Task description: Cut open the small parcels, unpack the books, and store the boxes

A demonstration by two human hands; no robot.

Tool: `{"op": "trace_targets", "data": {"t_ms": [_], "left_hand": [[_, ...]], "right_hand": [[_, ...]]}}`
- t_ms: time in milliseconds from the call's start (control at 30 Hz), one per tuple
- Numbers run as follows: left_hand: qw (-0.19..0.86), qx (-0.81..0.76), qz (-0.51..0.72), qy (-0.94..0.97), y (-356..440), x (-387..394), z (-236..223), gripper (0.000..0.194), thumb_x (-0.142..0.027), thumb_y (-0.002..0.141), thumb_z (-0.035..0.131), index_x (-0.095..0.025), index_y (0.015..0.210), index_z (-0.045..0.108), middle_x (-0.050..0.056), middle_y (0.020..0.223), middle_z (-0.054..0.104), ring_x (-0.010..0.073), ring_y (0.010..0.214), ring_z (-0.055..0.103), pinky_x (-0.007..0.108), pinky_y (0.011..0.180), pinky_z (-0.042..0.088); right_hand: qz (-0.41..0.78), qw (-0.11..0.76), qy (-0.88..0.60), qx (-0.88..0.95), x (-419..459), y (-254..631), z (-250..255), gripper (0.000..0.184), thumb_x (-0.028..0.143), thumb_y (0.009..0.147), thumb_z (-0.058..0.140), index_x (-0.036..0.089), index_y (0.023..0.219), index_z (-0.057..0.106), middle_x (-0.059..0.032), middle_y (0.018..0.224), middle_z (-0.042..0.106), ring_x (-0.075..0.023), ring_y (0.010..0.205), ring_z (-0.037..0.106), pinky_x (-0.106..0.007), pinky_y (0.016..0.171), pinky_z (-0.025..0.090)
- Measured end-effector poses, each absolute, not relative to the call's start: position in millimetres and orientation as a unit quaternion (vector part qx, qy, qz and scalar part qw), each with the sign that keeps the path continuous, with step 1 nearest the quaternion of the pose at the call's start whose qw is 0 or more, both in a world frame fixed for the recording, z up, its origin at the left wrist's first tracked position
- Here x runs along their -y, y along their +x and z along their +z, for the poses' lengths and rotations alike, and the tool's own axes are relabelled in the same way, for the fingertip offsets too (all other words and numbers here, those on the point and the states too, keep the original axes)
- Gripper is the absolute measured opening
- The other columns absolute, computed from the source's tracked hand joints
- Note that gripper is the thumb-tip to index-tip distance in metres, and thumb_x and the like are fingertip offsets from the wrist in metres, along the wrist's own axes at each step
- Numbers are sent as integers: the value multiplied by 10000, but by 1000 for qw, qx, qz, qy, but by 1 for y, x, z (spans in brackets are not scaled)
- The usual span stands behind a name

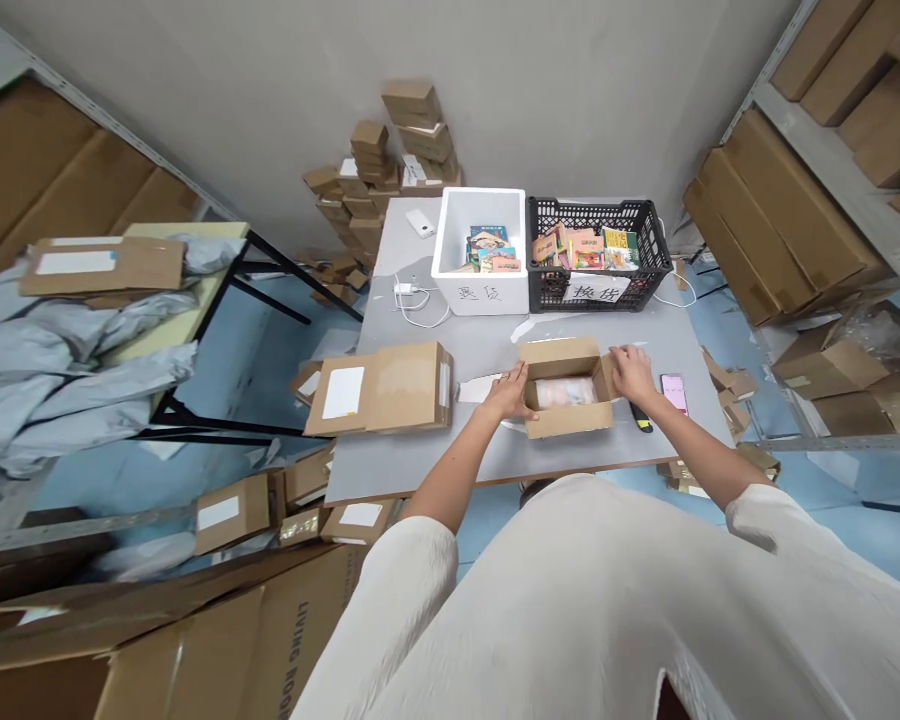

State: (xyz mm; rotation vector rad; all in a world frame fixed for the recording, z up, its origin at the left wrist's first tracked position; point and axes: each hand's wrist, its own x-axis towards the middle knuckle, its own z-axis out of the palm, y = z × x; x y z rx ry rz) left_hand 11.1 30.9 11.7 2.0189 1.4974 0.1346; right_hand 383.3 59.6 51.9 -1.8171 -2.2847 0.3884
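Observation:
An opened cardboard box [568, 425] stands on the grey table in front of me, its flaps folded outward. Inside it lies a pale, plastic-wrapped bundle [564, 392]; what is in the wrapping cannot be made out. My left hand [508, 392] grips the box at its left end, thumb on the near side. At the right end, my right hand [631, 372] has its fingers closed on the flap. A black and yellow utility knife [642, 418] lies beside my right wrist, and a phone [674, 393] with a lit screen is just right of that forearm.
Behind the box stand a white foam bin [480, 295] and a black crate [600, 290], both holding books. Closed cartons [379, 388] lie on the table's left side. A white cable [424, 310] trails nearby. Grey parcels [37, 340] cover a side table; boxes crowd the floor.

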Motion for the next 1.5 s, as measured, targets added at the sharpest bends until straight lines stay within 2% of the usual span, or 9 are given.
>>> {"op": "trace_targets", "data": {"t_ms": [167,300,400,600,767,967,1200,1333,1500], "left_hand": [[312,-560,57,766,12,-25,9,1457,-693,567,978,-261,1754,250,239,1841,174,499,1624,360,575,1245,374],[315,-566,64,759,16,-18,12,1483,-628,556,1009,-264,1764,230,236,1844,164,513,1619,359,598,1257,359],[314,-572,67,755,18,-14,13,1504,-616,567,1009,-260,1778,190,221,1852,143,516,1611,367,597,1265,356],[317,-566,45,760,19,-9,10,1542,-620,620,989,-293,1799,51,175,1871,60,511,1611,362,591,1263,358],[313,-567,39,761,18,-6,12,1533,-610,635,992,-277,1801,53,181,1869,68,506,1566,422,584,1246,378],[304,-567,28,765,18,-7,17,1524,-628,654,970,-271,1802,33,164,1872,55,506,1563,428,591,1281,317],[310,-575,16,757,18,-9,22,1520,-627,647,977,-261,1802,58,179,1868,85,510,1581,402,587,1297,291],[306,-574,5,759,17,-11,25,1512,-649,663,957,-273,1800,33,180,1869,62,496,1581,410,574,1290,291],[302,-576,-14,759,14,-14,29,1519,-650,673,947,-287,1796,-9,180,1869,28,491,1603,387,561,1295,273]], "right_hand": [[179,14,-407,896,-84,310,62,449,200,1021,512,227,1422,714,-165,1298,690,-360,1225,609,-507,1104,456],[201,-121,-310,921,-97,268,30,335,192,915,674,218,1221,808,-157,1203,749,-333,1118,688,-451,1025,506],[168,-183,-266,931,-99,256,2,339,161,854,727,218,1178,809,-159,1244,758,-311,1103,680,-426,1014,507],[150,-178,-203,951,-96,254,-38,283,148,925,638,227,1157,780,-135,1360,739,-268,1127,639,-409,1041,460],[163,-158,-201,953,-93,257,-51,218,136,950,613,196,1076,781,-165,1235,769,-288,1138,634,-432,1051,423],[159,-169,-210,950,-96,249,-53,238,134,924,622,217,1077,784,-147,1156,783,-299,1135,623,-431,1028,427],[147,-171,-211,951,-88,243,-42,245,110,908,623,195,1026,820,-175,1166,767,-314,1116,618,-450,1018,423],[95,-187,-193,959,-81,240,-25,218,100,929,632,178,993,826,-171,1165,779,-303,1110,620,-417,989,425],[26,-230,-168,958,-85,240,16,136,90,898,714,175,939,812,-130,1021,810,-280,1038,633,-375,948,419]]}}
